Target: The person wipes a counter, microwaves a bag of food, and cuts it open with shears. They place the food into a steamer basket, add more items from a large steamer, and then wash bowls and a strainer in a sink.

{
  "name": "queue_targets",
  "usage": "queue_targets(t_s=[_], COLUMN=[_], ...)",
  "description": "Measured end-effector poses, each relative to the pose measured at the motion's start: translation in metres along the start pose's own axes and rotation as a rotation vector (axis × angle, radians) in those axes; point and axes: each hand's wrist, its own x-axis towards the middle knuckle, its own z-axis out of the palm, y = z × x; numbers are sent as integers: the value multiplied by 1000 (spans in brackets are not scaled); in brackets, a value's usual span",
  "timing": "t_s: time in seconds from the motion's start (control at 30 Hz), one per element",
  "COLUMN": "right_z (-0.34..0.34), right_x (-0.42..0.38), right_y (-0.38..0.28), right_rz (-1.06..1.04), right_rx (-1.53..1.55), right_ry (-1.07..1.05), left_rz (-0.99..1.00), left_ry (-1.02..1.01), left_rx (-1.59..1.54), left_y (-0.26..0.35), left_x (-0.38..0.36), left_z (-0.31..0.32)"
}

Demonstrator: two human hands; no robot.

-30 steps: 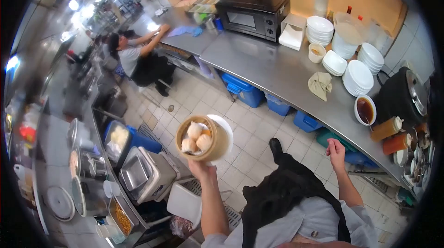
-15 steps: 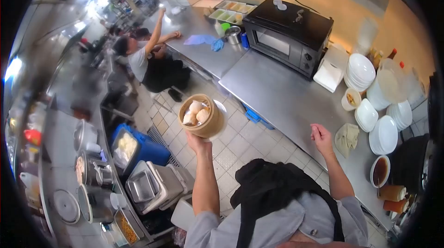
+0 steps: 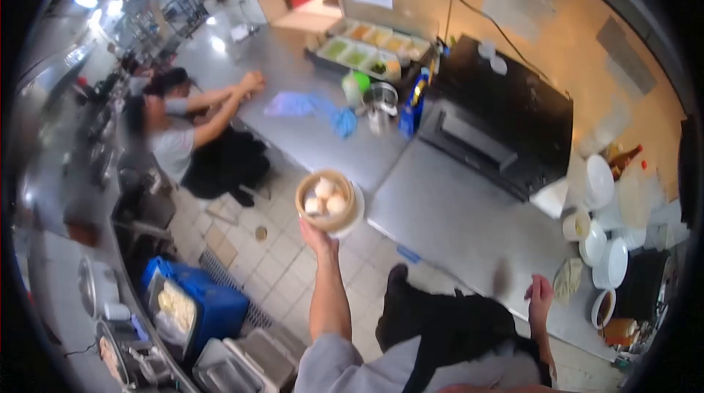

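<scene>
One bamboo steamer (image 3: 326, 201) w/ approx. four dumplings (image 3: 327, 197) is held up from below on the left hand (image 3: 320, 235), set on a white plate (image 3: 354, 211), above the tiled aisle (image 3: 279, 268). The right hand (image 3: 541, 295) is kept low by the steel counter (image 3: 447, 224) edge; whether it is open or closed can't be told. The aisle is narrowed by a blue bin (image 3: 196, 310) at left. One co-worker (image 3: 192, 145) is seen leaning on the counter ahead. One black oven (image 3: 506, 129) and several plate stacks (image 3: 610, 246) are crowded at right.
</scene>
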Motion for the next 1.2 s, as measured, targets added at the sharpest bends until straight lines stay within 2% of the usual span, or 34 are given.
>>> queue_targets(t_s=[0.1,0.17,0.27,0.4,0.5,0.57,0.6,0.63,0.7,0.73,0.77,0.8,0.83,0.87,0.93,1.0,1.07,1.13,1.2], right_z=[41,67,96,104,99,94,91,86,76,74,72,67,56,45,21,-1,-21,-45,-66], right_x=[6,1,-3,-7,-15,-21,-23,-23,-23,-29,-34,-42,-48,-57,-81,-108,-142,-174,-201], right_y=[-24,-45,-59,-47,-45,-45,-45,-37,-44,-43,-67,-65,-59,-52,-42,-12,22,49,79], right_rz=[3,9,42,70,96,-9,12,-65,11,-50,50,-24,-18,-18,58,92,207,247,277], right_rx=[-42,-152,-218,-248,-298,-379,-388,-476,-566,-539,-506,-450,-459,-463,-412,-356,-206,-153,-108], right_ry=[-8,-103,-127,-88,-48,-57,-43,-32,-86,-43,-41,12,40,51,128,222,342,421,473], left_rz=[-81,-131,-114,-168,-162,-188,-245,-313,-211,-361,-302,-342,-179,-52,348,351,225,-19,-129], left_ry=[-27,-26,-3,-36,-153,-76,-76,-85,-479,-350,-401,31,173,180,-113,-390,-621,-916,-1214], left_rx=[-14,-26,-20,-73,-100,-67,-57,-39,71,45,82,145,299,281,663,741,735,666,701], left_y=[-16,-21,-35,-49,-55,-61,-64,-65,-67,-81,-72,-38,-31,-28,-30,-27,-43,-54,-81], left_x=[37,51,76,100,113,124,126,128,135,161,149,92,68,50,15,-70,-164,-263,-333], left_z=[13,19,29,53,65,72,76,77,57,29,28,74,77,75,45,64,86,120,146])
